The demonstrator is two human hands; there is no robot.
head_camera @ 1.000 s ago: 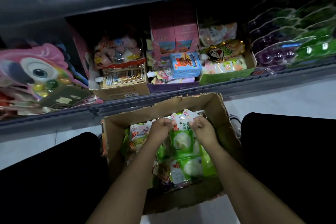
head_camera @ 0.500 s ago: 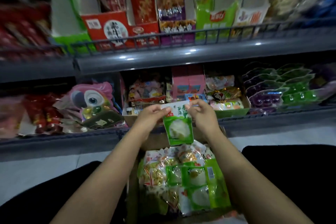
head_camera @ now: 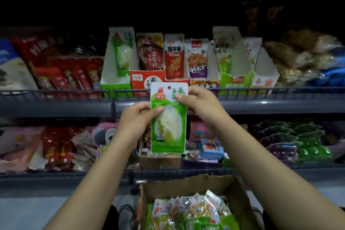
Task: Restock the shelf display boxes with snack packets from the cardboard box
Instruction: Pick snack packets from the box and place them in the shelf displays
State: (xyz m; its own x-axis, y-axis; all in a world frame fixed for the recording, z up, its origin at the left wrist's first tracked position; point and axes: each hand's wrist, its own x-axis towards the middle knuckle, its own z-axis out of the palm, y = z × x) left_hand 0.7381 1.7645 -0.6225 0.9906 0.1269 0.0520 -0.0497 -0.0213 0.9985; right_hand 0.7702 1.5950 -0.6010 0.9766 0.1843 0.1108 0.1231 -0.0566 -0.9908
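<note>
I hold a green and white snack packet [head_camera: 169,117] upright in front of the upper shelf rail. My left hand [head_camera: 137,119] pinches its left edge and my right hand [head_camera: 199,101] pinches its upper right edge. Behind it on the upper shelf stand open display boxes: a green and white display box [head_camera: 115,82] at the left holds a matching green packet, then a red display box [head_camera: 147,80], a purple display box [head_camera: 204,80] and another green display box [head_camera: 235,80]. Low in front, the cardboard box [head_camera: 186,186] holds several mixed packets.
A grey wire rail [head_camera: 56,93] fronts the upper shelf. Red packets [head_camera: 71,74] lie at its left and brown bagged goods [head_camera: 302,56] at its right. The lower shelf holds a pink toy [head_camera: 104,132], small boxes and purple and green jelly cups [head_camera: 291,140].
Both hands have lifted the green packet out of the cardboard box and up to the level of the upper shelf rail. My view has tilted upward to the upper shelf.
</note>
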